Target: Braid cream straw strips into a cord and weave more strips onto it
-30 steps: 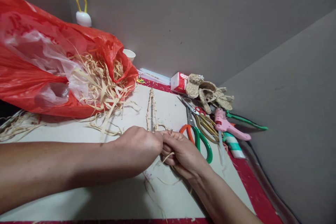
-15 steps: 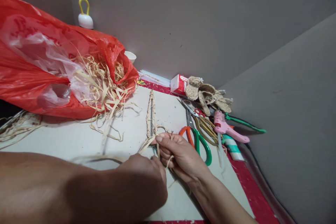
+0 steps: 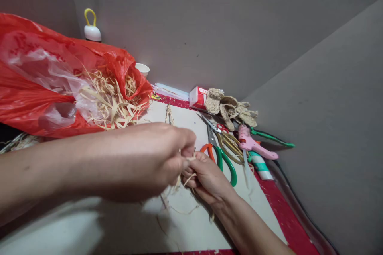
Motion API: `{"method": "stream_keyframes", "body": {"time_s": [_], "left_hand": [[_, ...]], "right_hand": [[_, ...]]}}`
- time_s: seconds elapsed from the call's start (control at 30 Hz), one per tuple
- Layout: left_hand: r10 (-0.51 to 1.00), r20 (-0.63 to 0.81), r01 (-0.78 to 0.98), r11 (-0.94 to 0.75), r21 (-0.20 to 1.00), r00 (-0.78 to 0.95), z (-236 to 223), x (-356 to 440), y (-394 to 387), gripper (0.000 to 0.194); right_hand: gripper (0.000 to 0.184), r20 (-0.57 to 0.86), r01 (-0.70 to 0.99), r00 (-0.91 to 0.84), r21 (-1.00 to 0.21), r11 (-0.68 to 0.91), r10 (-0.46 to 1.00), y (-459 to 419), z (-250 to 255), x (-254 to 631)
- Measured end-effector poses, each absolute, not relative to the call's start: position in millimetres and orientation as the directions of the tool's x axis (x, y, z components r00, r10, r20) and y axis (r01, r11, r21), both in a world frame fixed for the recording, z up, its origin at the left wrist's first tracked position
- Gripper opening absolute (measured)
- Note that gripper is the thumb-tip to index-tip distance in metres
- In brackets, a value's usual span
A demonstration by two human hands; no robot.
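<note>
Pinched closed, my right hand (image 3: 206, 175) grips a braided piece of straw-like strands; its narrow looped tip (image 3: 169, 114) shows beyond my other hand. My left hand (image 3: 167, 155) reaches across from the left with its fingers closed around pale strands, meeting my right fingertips. It covers most of the braided piece. Thin loose strands (image 3: 179, 183) hang below the two hands. Just right of my right hand lie scissors with one orange and one green handle (image 3: 229, 167).
A red plastic bag (image 3: 38, 99) full of dry strands (image 3: 116, 105) lies at left. On the right are bronze-handled scissors (image 3: 229, 147), a pink glue gun (image 3: 254, 145), woven straw pieces (image 3: 230, 107) and a red-white box (image 3: 198, 97). A grey wall stands behind.
My left hand has risen from below the braided piece and swung over it to my right fingertips, covering most of it. My right hand keeps its grip. The view has shifted slightly.
</note>
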State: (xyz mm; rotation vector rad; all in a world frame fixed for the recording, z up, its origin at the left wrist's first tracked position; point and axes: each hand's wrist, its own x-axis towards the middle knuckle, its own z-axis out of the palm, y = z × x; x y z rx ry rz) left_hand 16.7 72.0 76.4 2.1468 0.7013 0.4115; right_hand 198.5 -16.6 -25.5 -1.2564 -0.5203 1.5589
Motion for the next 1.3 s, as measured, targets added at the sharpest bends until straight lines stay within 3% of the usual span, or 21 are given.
{"method": "stream_keyframes", "body": {"time_s": [0.07, 0.17, 0.43, 0.73, 0.93, 1.03, 1.13, 1.3], "left_hand": [[0.526, -0.057, 0.278, -0.35, 0.895, 0.848, 77, 26, 79, 0.007], [0.532, -0.156, 0.194, -0.016, 0.981, 0.832, 54, 43, 82, 0.007], [0.483, -0.396, 0.264, 0.318, 0.91, 0.781, 12, 58, 73, 0.006], [0.547, -0.397, 0.303, 0.258, 0.917, 0.737, 0, 62, 75, 0.003], [0.649, -0.134, 0.164, 0.014, 0.986, 0.749, -10, 59, 77, 0.005], [0.652, -0.137, 0.103, 0.091, 0.991, 0.746, -14, 61, 78, 0.006], [0.589, -0.215, 0.051, 0.282, 0.958, 0.779, -16, 63, 78, 0.01], [0.493, -0.387, 0.125, 0.483, 0.867, 0.779, -16, 64, 81, 0.021]], "right_hand": [[0.036, -0.455, -0.425, 0.05, -0.815, -0.394, 0.889, -16, -25, 197], [0.039, -0.436, -0.441, 0.043, -0.815, -0.375, 0.899, -16, -26, 197], [0.038, -0.409, -0.452, 0.059, -0.824, -0.341, 0.911, -18, -27, 198], [0.038, -0.405, -0.411, 0.08, -0.846, -0.34, 0.911, -18, -31, 197], [0.042, -0.398, -0.437, 0.1, -0.841, -0.319, 0.912, -16, -29, 195], [0.042, -0.4, -0.456, 0.082, -0.829, -0.323, 0.913, -17, -29, 196], [0.042, -0.403, -0.475, 0.049, -0.814, -0.334, 0.914, -18, -29, 199], [0.033, -0.398, -0.477, 0.015, -0.809, -0.343, 0.917, -19, -30, 200]]}}
